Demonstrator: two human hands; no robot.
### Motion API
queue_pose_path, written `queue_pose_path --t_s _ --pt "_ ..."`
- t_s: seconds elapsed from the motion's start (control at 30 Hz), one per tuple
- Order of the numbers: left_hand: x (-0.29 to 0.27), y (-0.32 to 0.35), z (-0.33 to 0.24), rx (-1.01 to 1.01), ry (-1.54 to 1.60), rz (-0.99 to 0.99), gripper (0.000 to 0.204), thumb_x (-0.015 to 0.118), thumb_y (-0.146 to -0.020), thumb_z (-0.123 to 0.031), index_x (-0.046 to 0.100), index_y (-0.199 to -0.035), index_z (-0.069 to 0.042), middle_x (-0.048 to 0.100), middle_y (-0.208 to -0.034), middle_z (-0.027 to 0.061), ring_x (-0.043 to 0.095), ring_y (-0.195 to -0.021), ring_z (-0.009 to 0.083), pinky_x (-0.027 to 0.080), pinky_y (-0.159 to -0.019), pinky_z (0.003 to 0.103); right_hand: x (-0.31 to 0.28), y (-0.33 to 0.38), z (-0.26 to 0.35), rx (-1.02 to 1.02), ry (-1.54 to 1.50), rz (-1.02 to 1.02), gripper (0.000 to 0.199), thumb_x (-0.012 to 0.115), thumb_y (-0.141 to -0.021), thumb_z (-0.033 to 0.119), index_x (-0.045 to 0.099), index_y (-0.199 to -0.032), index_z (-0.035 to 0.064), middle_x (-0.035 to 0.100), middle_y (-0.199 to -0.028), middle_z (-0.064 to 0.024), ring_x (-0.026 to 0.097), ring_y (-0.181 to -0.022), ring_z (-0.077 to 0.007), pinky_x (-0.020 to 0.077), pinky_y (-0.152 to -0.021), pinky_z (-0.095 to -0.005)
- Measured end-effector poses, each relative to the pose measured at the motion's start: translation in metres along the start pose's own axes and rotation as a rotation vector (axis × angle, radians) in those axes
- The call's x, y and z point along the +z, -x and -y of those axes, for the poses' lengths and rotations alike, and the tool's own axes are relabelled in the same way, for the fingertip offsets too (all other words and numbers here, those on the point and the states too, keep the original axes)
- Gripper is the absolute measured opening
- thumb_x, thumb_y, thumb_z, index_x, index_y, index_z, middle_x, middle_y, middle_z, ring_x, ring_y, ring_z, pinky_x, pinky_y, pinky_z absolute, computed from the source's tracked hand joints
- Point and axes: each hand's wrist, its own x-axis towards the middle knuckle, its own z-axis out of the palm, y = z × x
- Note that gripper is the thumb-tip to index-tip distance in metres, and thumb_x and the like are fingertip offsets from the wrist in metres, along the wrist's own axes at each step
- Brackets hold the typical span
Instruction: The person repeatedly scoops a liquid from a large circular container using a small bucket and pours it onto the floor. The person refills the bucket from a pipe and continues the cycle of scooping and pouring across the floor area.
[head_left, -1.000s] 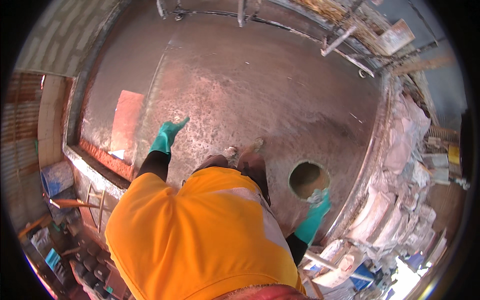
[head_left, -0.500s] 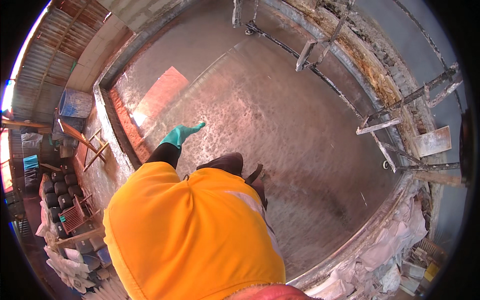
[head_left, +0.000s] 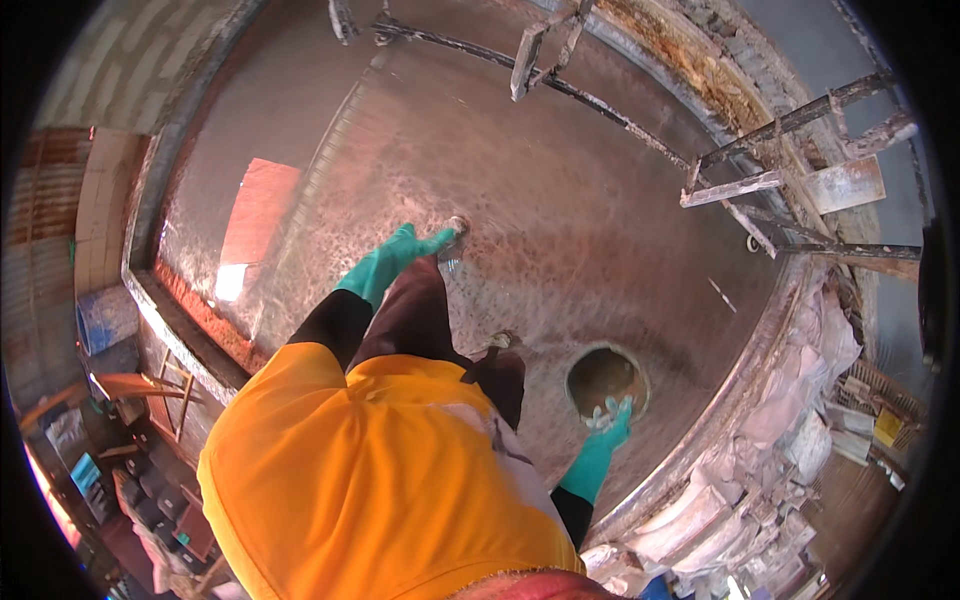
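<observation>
My left hand, in a long teal rubber glove, reaches out over shallow, murky water. Its thumb and fingers are apart, with nothing visible in them. The fingertips are close to a pale, wet shape at the end of my dark trouser leg; what it is I cannot make out. Lower right, my right hand, gloved alike, grips the near rim of a round basin. Its fingers curl over the inner edge. The basin has a pale greenish rim and a brownish inside, and sits at the water's surface.
A corroded metal frame spans the far right of the walled pool. Pale sacks are heaped along the near right edge. Beyond the left wall stand a blue barrel and a wooden chair.
My right hand and the basin have come into view at the lower right. The left hand has moved forward and to the right, beside my leg. My view has turned and shifted.
</observation>
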Motion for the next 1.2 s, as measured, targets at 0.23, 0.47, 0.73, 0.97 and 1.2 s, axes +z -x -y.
queue_pose_path --t_s 0.23,0.47,0.73,0.97,1.2 --pt "0.011 -0.061 -0.087 -0.256 1.371 0.304 0.054 0.049 -0.103 -0.018 0.030 -0.151 0.000 0.037 -0.152 0.0227 0.031 -0.145 0.0343 0.034 -0.118 0.047 0.288 0.036 0.002 0.115 0.324 0.371 0.047 0.070 -0.089 0.049 0.068 -0.100 0.0039 0.069 -0.078 -0.0096 0.059 -0.053 -0.0162 0.0432 -0.038 -0.0305" --pt "-0.052 -0.321 0.081 0.119 -0.366 -0.319 0.037 0.053 -0.100 -0.036 0.060 -0.121 -0.006 0.071 -0.103 0.0221 0.069 -0.096 0.0385 0.054 -0.080 0.047 0.539 0.043 -0.063 0.182 0.392 0.809 0.051 0.067 -0.090 0.053 0.071 -0.082 0.0037 0.068 -0.072 -0.0110 0.057 -0.049 -0.0158 0.0407 -0.038 -0.0289" --pt "-0.216 -0.461 0.134 0.141 -0.042 -0.656 0.041 0.060 -0.093 -0.039 0.061 -0.094 0.003 0.069 -0.086 0.0160 0.064 -0.076 0.0248 0.050 -0.072 0.041 0.799 -0.004 -0.209 0.198 0.129 1.359 0.057 0.056 -0.098 0.052 0.069 -0.079 0.0002 0.063 -0.059 -0.0123 0.059 -0.049 -0.0186 0.0478 -0.049 -0.0305" --pt "-0.166 -0.628 0.127 0.214 -0.041 -0.645 0.029 0.057 -0.100 -0.026 0.056 -0.095 0.002 0.059 -0.090 0.0095 0.055 -0.077 0.0172 0.049 -0.060 0.037 0.915 -0.136 -0.350 0.240 0.000 1.265 0.043 0.063 -0.098 0.038 0.065 -0.079 -0.0007 0.064 -0.064 -0.0113 0.060 -0.046 -0.0190 0.0504 -0.046 -0.0337" --pt "-0.103 -0.756 0.157 0.374 0.303 -0.289 0.032 0.059 -0.099 -0.033 0.065 -0.102 -0.002 0.067 -0.098 0.0094 0.058 -0.086 0.0205 0.048 -0.082 0.036 0.866 -0.291 -0.324 0.177 -0.123 0.905 0.037 0.071 -0.090 0.037 0.069 -0.111 0.0067 0.071 -0.080 -0.0097 0.065 -0.065 -0.0183 0.0488 -0.051 -0.0329"
